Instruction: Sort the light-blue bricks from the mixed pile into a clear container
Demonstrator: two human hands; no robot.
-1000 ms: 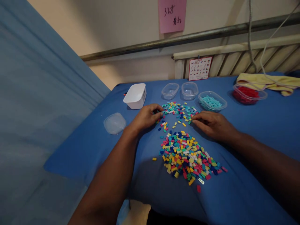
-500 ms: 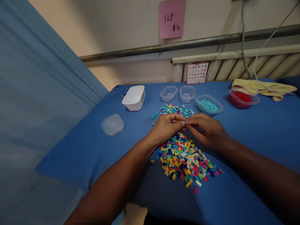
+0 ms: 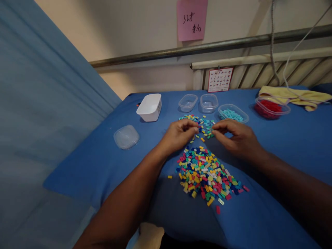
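A big heap of small coloured bricks [image 3: 207, 174] lies on the blue cloth [image 3: 285, 145] in front of me, with a smaller scatter of bricks [image 3: 203, 122] just beyond it. My left hand [image 3: 178, 135] hovers at the near edge of that scatter, fingers curled into a pinch. My right hand [image 3: 237, 136] is opposite it, a short gap away, also pinched at the fingertips. What either pinch holds is too small to make out.
Behind the scatter stand two clear empty tubs [image 3: 188, 102] [image 3: 209, 102], a tub of turquoise bricks [image 3: 232, 114], a tub of red bricks [image 3: 271, 108] and a white box [image 3: 149, 106]. A clear lid [image 3: 126, 136] lies left. A yellow towel [image 3: 293, 95] is far right.
My hands met fingertip to fingertip half a second ago above the big heap; now they have drawn slightly apart and moved back toward the far scatter.
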